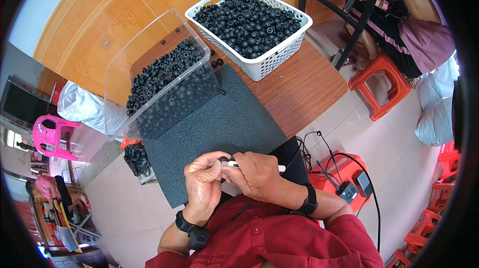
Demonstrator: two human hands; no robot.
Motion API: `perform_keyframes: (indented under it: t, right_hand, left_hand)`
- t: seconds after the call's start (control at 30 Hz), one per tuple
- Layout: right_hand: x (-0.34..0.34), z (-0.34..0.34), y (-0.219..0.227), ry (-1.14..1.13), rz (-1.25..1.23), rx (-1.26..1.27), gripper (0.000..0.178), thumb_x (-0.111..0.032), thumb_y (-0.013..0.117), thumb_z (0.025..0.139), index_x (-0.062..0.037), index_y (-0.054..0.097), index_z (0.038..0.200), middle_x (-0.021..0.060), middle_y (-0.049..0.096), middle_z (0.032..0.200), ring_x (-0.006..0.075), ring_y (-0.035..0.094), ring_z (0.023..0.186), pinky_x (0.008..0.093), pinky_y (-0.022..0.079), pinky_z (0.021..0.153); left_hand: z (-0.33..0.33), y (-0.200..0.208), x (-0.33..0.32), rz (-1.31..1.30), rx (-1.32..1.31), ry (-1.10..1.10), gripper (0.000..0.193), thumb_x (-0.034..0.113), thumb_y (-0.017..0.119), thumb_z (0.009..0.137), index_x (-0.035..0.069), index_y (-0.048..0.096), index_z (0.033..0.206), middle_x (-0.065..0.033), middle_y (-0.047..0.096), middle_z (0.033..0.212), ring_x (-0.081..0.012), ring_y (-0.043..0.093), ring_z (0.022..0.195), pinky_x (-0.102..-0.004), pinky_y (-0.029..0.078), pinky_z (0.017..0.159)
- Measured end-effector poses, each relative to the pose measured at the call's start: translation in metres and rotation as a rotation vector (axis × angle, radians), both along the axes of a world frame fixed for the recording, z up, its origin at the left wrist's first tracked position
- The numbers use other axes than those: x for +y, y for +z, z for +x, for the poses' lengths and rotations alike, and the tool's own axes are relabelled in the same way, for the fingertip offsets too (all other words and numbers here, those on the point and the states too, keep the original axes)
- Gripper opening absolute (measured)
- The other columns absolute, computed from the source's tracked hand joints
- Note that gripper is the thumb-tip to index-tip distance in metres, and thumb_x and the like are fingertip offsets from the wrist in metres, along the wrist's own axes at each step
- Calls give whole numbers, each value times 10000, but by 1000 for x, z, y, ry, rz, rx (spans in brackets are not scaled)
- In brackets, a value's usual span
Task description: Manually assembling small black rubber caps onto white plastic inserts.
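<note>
Close in front of my chest, over the near edge of the dark textured mat (209, 131), my two hands meet. My left hand (202, 180) pinches a small black round part (224, 159) between thumb and fingertips. Most of that part is hidden by the fingers. My right hand (260, 173) is closed around a slim white pen-like tool (231, 164); its front end reaches the black part, and its back end sticks out past my knuckles. Beyond the hands, a clear plastic bin (172, 96) holds many similar black ring-like parts.
A white perforated basket (274, 58) heaped with black parts stands on the wooden table (312, 91). A few loose parts lie between the containers. Cables run to devices on a red stool (332, 168) at right. Another person (424, 38) sits at far right.
</note>
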State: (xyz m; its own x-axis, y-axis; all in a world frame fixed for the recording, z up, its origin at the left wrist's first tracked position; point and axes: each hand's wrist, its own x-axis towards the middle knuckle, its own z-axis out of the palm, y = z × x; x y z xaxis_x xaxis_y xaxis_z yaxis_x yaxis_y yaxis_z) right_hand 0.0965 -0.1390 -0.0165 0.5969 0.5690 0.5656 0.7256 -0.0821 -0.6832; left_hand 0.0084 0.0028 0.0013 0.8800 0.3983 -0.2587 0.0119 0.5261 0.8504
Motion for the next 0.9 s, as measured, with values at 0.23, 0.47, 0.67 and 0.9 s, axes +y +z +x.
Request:
perform_keyframes:
  t: [0.23,0.47,0.67,0.9]
  right_hand:
    - [4,-3,-1,71,275,532,223,-234,655,962,-29,641,874,84,649,717,216,641,614,317,478,538]
    - [-1,-3,-1,177,262,803,274,-262,651,983,0,645,904,44,640,730,82,575,679,269,466,596]
    - [-5,-3,4,208,268,882,256,-239,651,974,-2,647,878,23,632,740,59,548,709,256,456,609]
    - [-17,2,11,195,188,903,229,-214,651,959,6,668,901,19,648,738,47,560,720,251,465,622]
  left_hand:
    - [6,0,-5,-69,-64,-16,252,121,712,905,-67,682,1070,-144,707,958,-193,644,724,-309,530,680]
    - [6,-3,-6,76,-90,-15,252,109,735,875,-54,700,1064,-131,711,948,-191,642,755,-307,526,704]
    - [3,-5,-4,31,-101,-62,250,88,738,860,-53,702,1063,-136,707,962,-203,646,759,-312,533,713]
    - [7,-2,-7,44,-103,-108,252,95,756,842,-63,708,1032,-149,705,966,-208,652,745,-311,542,669]
